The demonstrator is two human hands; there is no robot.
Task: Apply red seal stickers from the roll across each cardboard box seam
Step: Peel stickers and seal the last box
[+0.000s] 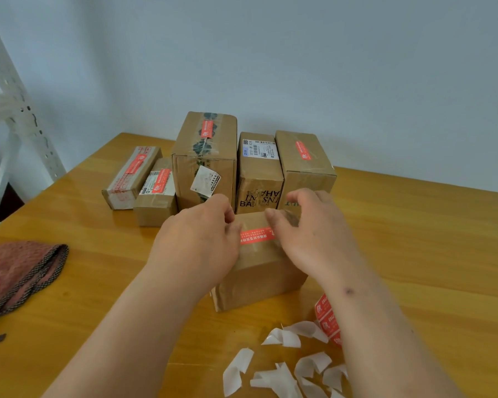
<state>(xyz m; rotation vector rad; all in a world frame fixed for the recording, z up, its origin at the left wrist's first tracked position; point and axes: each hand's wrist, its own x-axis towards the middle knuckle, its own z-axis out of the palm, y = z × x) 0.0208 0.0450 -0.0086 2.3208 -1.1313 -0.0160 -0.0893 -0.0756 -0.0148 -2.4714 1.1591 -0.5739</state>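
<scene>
Head view, one frame. Item: small cardboard box, standing on a wooden table, directly beneath and between both hands. Across its top lies a red seal sticker with white lettering, running from one hand to the other. Left hand: resting on the box's left top edge, fingers curled, fingertips at the sticker's left end; whether they pinch that end or only press it cannot be told. Right hand: set on the box's right top edge, fingers loosely bent, thumb lying over the sticker's right end; the hand hides that end and the box corner behind it. Just behind the hands, a row of further boxes: a tall taped box bearing a red sticker on top and a white label on its front; a box with a shipping label; a box with a red sticker on top, its lower front hidden by the right hand. Farther left of the left hand, two low boxes, each with a red sticker. Below the right forearm, near the box, the sticker roll, partly covered by that forearm. Beside the roll, scattered white backing papers, curled. Well left of the left hand, a reddish folded cloth. At far left, behind the table, a white metal shelf frame against a pale wall.
</scene>
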